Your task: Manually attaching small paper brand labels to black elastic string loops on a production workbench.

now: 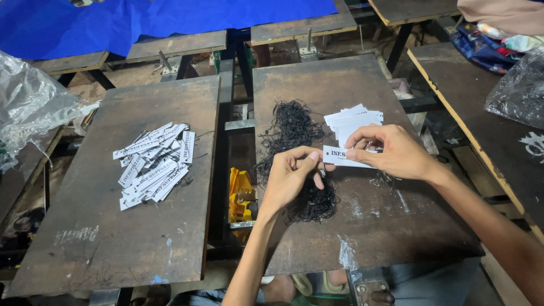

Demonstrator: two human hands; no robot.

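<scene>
right hand (396, 152) pinches a small white rectangular paper tag with black print (347, 157) between thumb and forefinger, fingers closed on its right end; the tag is held flat just above the right dark worn wooden board (374, 221). left hand (292, 175) is closed at the fingertips against the tag's left end, apparently pinching a thin black elastic loop — too fine to confirm.

handling, judged: tag is very light, thin card, stiff enough to stay flat but easy to crease; best gripped by the edges near one end. loops look soft, limp, prone to tangling.

beneath the left hand lies a tangled heap of black string loops (294, 133). just beyond the right hand sits a small stack of blank-side white tags (354, 119). on the left wooden board (113, 249), well apart, a loose pile of printed white tags with strings (153, 164).
</scene>
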